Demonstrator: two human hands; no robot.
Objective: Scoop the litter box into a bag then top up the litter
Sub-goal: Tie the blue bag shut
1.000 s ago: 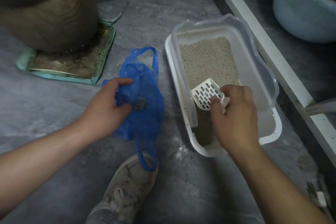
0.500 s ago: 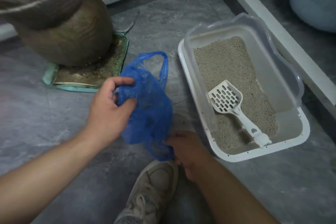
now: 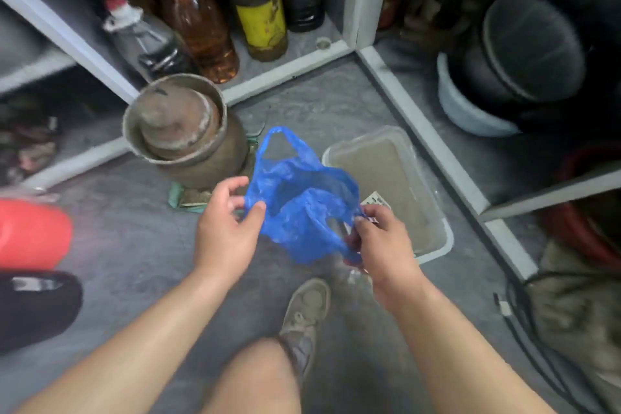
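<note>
A blue plastic bag (image 3: 302,208) hangs in the air between both hands, its mouth spread open and one handle loop sticking up. My left hand (image 3: 225,228) pinches the bag's left edge between thumb and fingers. My right hand (image 3: 379,242) grips the bag's right edge and its other handle. Behind the bag, on the grey floor, stands the white litter box (image 3: 437,208) filled with beige litter. A white slotted scoop (image 3: 376,199) lies in the litter, mostly hidden by the bag and my right hand.
A brown clay jar (image 3: 181,131) stands on a green tray left of the bag. Several bottles (image 3: 258,10) fill the white shelf behind. A pale blue bucket (image 3: 470,104) sits at the right. A red object (image 3: 33,232) lies at the left. My shoe (image 3: 305,316) rests below the bag.
My right hand let go of the scoop, which now lies in the litter, and took the bag's right side. Both hands lifted the bag off the floor. The view pulled back and up.
</note>
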